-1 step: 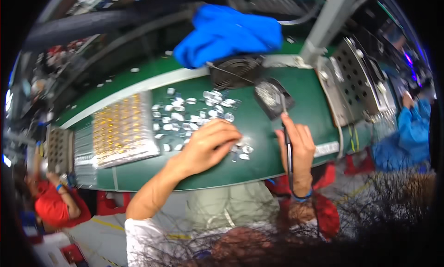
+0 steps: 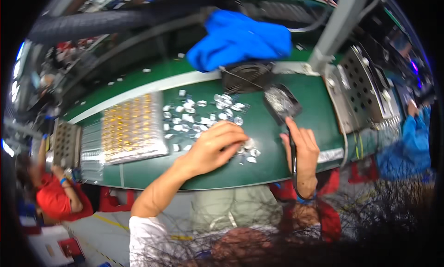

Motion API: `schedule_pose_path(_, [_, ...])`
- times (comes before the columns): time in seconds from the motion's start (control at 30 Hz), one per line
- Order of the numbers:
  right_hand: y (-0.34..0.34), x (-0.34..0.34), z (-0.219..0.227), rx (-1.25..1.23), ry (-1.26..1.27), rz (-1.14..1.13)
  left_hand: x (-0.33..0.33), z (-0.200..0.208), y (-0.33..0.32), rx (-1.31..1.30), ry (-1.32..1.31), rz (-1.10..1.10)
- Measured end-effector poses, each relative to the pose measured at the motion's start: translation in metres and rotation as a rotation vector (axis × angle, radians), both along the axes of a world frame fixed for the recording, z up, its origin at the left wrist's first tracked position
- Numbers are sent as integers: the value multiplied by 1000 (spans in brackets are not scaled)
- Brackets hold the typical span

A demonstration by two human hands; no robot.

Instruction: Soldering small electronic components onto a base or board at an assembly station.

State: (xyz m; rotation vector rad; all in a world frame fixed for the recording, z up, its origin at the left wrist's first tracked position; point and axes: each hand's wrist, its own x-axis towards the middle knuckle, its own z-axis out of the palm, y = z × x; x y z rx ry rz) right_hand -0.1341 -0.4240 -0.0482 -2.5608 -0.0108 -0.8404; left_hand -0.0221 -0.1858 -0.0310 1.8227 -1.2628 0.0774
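My left hand rests low over the green tabletop, thumb and fingers pinched together. A small whitish round piece shows at its fingertips; whether it is gripped or only touched is unclear. My right hand is closed around a slim dark pen-like tool, its lower end curving toward the wrist. The tool's tip is blurred near a black tray full of small clear pieces. Many small white and clear pieces lie scattered beyond my left hand, with a few more between my hands.
A plastic-covered tray with rows of yellow parts lies at left. Behind stand a black fan and a blue cloth. A perforated metal box and grey post are at right. People in red and blue sit alongside.
The whole view has shifted, so the table and things on it appear slightly further right and lower. The right hand's tool tip, visible over the black tray before, is now harder to see.
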Motion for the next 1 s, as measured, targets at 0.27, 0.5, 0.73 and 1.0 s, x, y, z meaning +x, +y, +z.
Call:
schedule_pose_path(0.27, [24, -24, -32, 412, -110, 181, 62, 41, 117, 40, 201, 432])
schedule_pose_path(0.5, [40, -19, -36, 423, -191, 250, 219, 28, 150, 66, 187, 594])
schedule_pose_path(0.73, [39, -24, -40, 452, -148, 219, 301, -44, 184, 666, 128, 1033])
schedule_pose_path(1.0, [40, -25, -36, 462, -167, 211, 235, 1, 170, 253, 84, 875])
